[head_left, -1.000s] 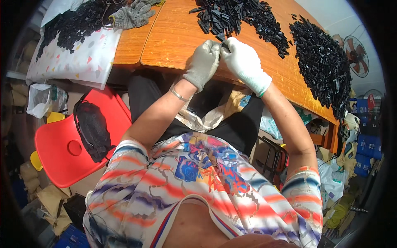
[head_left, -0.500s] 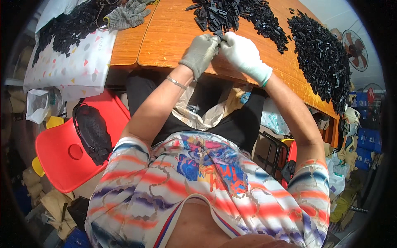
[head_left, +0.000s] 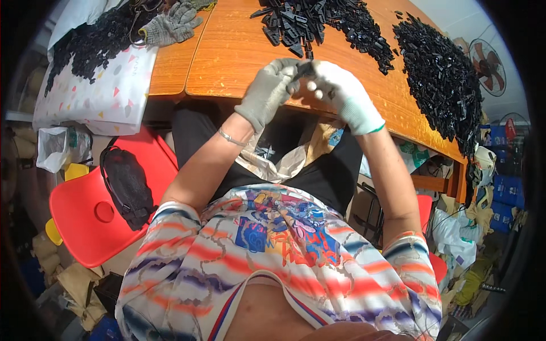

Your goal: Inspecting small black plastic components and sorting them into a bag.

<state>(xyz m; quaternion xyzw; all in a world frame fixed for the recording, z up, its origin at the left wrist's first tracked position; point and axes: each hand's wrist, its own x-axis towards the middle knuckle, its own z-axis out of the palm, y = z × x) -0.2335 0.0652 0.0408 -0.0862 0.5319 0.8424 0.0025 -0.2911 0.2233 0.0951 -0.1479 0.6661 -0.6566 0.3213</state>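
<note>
Over the near edge of the wooden table, my left hand [head_left: 266, 92], in a grey work glove, and my right hand [head_left: 342, 91], in a white glove with a green cuff, come close together. Between them is a small black plastic part [head_left: 305, 70]. The left fingers are closed on its left end, and the right thumb and fingers curl over its other end. Some right fingertips hang free below it. Just beyond my hands lies a pile of black plastic pieces [head_left: 296, 25], many of them long and flat.
Smaller black pieces form heaps at the far middle [head_left: 364, 34], right [head_left: 441, 79] and left on a patterned white sheet [head_left: 122, 94]. Knitted gloves [head_left: 170, 25] lie on the table [head_left: 227, 51]. An open bag [head_left: 278, 167] sits between my legs; a red chair [head_left: 79, 216] holds a black bag.
Both hands have drawn slightly back toward me from the pile, and the right fingers have loosened and spread. The black part is still between the hands.
</note>
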